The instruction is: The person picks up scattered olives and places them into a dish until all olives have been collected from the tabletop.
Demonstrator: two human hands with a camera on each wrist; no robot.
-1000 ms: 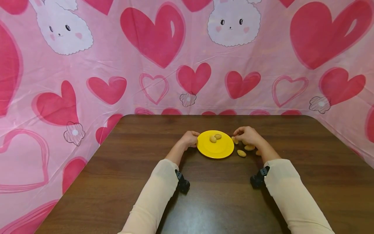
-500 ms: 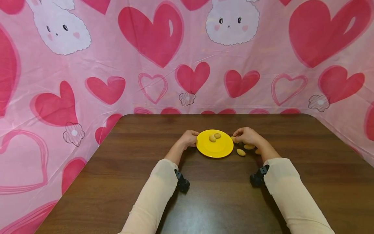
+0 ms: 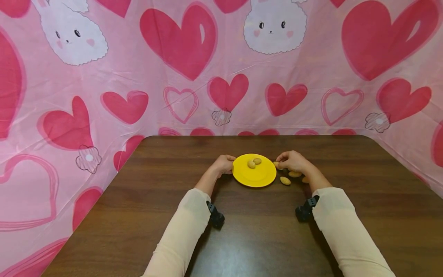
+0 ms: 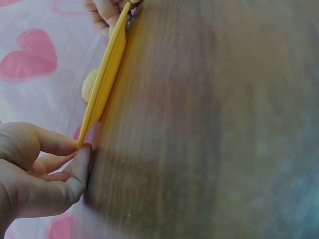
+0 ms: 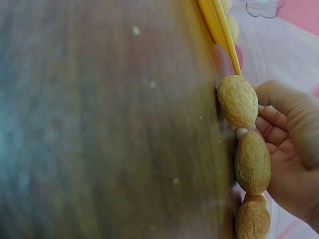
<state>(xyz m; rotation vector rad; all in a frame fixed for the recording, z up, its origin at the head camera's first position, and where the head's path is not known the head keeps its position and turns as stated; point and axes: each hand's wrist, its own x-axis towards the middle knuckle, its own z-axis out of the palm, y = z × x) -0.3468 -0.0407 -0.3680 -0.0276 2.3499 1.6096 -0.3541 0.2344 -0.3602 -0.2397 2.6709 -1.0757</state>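
Observation:
A yellow plate [image 3: 254, 179] carries two small light-brown potatoes [image 3: 254, 163] near its far side. My left hand [image 3: 223, 164] pinches the plate's left rim between thumb and fingers; in the left wrist view the plate [image 4: 102, 82] shows edge-on in that grip. Just off the right rim, my right hand [image 3: 293, 161] pinches another potato [image 3: 277, 164] at its fingertips. In the right wrist view, nearer potatoes [image 5: 238, 101] hide those fingertips. Several loose potatoes [image 3: 285, 181] lie on the table below and beside the right hand, one partly behind the wrist.
The brown wooden table [image 3: 256, 234] reaches back to a pink cloth [image 3: 194, 107] printed with hearts and rabbits. A black wrist camera [image 3: 216, 216] is strapped to the left forearm, and another black camera [image 3: 305, 211] to the right.

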